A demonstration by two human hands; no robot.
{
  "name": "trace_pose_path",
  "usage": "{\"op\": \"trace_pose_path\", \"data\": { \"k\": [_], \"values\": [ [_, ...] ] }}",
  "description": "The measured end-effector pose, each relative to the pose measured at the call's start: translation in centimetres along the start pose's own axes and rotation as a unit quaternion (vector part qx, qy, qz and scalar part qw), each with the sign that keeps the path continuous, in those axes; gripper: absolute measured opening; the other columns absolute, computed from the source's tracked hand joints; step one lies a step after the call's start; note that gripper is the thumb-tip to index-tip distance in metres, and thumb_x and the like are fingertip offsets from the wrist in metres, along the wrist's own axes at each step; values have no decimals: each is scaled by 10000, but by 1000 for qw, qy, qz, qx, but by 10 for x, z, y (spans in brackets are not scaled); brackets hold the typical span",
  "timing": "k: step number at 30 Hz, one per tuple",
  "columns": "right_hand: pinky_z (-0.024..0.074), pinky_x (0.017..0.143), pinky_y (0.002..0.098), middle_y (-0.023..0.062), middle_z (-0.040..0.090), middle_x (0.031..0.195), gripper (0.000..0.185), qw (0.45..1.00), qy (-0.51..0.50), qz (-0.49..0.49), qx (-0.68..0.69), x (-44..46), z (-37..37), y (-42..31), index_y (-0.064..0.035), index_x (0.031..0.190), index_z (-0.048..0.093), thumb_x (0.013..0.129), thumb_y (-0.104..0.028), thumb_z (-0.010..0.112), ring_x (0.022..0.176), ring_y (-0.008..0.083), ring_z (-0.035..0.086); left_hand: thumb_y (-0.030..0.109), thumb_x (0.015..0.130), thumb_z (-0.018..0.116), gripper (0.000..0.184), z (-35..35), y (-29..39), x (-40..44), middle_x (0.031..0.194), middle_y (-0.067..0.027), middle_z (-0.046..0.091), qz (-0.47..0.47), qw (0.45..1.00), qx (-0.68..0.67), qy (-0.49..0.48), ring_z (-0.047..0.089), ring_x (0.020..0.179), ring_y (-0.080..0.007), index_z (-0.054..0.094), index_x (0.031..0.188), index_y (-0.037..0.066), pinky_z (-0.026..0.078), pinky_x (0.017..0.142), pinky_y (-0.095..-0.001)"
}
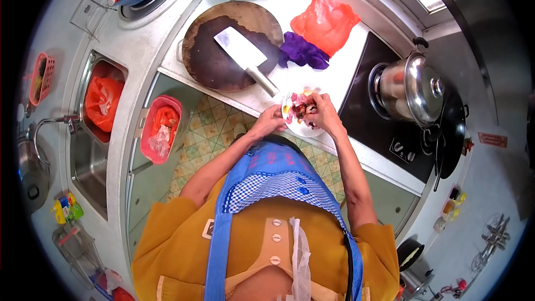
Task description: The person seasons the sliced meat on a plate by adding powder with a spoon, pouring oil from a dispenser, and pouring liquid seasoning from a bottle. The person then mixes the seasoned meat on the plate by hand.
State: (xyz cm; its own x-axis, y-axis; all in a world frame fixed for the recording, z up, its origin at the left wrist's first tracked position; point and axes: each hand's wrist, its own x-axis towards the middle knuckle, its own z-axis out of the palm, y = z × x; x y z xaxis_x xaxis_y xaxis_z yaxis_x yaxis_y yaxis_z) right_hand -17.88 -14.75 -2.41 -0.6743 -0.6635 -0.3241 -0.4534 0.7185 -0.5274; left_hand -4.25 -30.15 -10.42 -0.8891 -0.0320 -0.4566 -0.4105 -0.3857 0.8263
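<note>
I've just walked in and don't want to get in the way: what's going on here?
A person has a white plate of dark and reddish food pieces at the counter's edge. The left grip holds its rim; the right grip is at the pieces, though whether it pinches one is hard to tell. A cleaver lies unheld on the round chopping board, next to a purple cloth. A lidded pot sits on the cooktop.

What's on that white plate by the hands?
Small reddish and dark pieces lie on the white plate; I can't tell what food they are. Whatever sits under the right hand is covered.
</note>
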Motion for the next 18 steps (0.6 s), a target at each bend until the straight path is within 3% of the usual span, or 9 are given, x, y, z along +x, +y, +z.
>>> {"op": "trace_pose_path", "data": {
  "k": [5, 7, 9, 11, 12, 15, 18],
  "values": [
    [451, 831, 411, 210, 413, 1244, 737, 992, 57, -59, 97, -4, 17, -2, -138, 1203, 506, 528, -235, 784, 986, 365, 497, 56, 782, 558, 376, 0, 2, 0, 978, -73, 580, -7, 1000, -3, -5, 591, 774, -130, 489, 1150, 19, 525, 647, -238],
    [439, 835, 446, 173, 406, 1253, 708, 989, 132, 23, -54, -5, 22, -22, -174, 1181, 525, 524, -202, 786, 1025, 386, 452, 56, 782, 559, 381, 1, 7, -2, 981, -75, 579, -9, 1000, -2, -2, 592, 773, -132, 483, 1154, 19, 526, 648, -239],
    [433, 827, 471, 151, 395, 1252, 668, 987, 132, 19, -87, -3, 30, -21, -208, 1156, 546, 532, -156, 780, 1039, 403, 423, 56, 782, 561, 386, 3, 8, -3, 983, -77, 579, -14, 1000, -2, 0, 593, 772, -134, 477, 1157, 18, 527, 650, -241],
    [450, 795, 453, 150, 445, 1181, 550, 982, 180, -52, -27, 8, 53, 0, -188, 1075, 586, 558, -128, 763, 993, 383, 477, 56, 780, 564, 424, 1, 9, -2, 982, -80, 579, -15, 1000, -9, 3, 596, 773, -139, 454, 1188, 18, 533, 656, -246],
    [463, 760, 436, 144, 483, 1125, 417, 987, 151, -44, 38, 14, 49, 3, -132, 982, 608, 587, -98, 735, 928, 362, 530, 56, 780, 564, 424, 0, 9, -2, 982, -80, 579, -16, 1000, -8, 4, 596, 773, -139, 454, 1188, 18, 533, 656, -246],
    [479, 720, 413, 143, 510, 1081, 331, 994, 102, -9, 36, 17, 35, 8, -81, 913, 602, 600, -47, 706, 847, 346, 571, 55, 776, 566, 465, 0, 8, -2, 977, -83, 578, -17, 1000, -10, 4, 598, 773, -145, 429, 1220, 19, 538, 659, -252],
    [485, 705, 404, 153, 537, 1036, 375, 982, 167, -84, -36, 3, 21, -2, -82, 985, 582, 625, -42, 677, 832, 334, 579, 58, 770, 575, 477, -1, 5, -1, 966, -86, 577, -16, 1000, -18, -4, 600, 763, -148, 433, 1223, 17, 541, 656, -255]
  ]
}}
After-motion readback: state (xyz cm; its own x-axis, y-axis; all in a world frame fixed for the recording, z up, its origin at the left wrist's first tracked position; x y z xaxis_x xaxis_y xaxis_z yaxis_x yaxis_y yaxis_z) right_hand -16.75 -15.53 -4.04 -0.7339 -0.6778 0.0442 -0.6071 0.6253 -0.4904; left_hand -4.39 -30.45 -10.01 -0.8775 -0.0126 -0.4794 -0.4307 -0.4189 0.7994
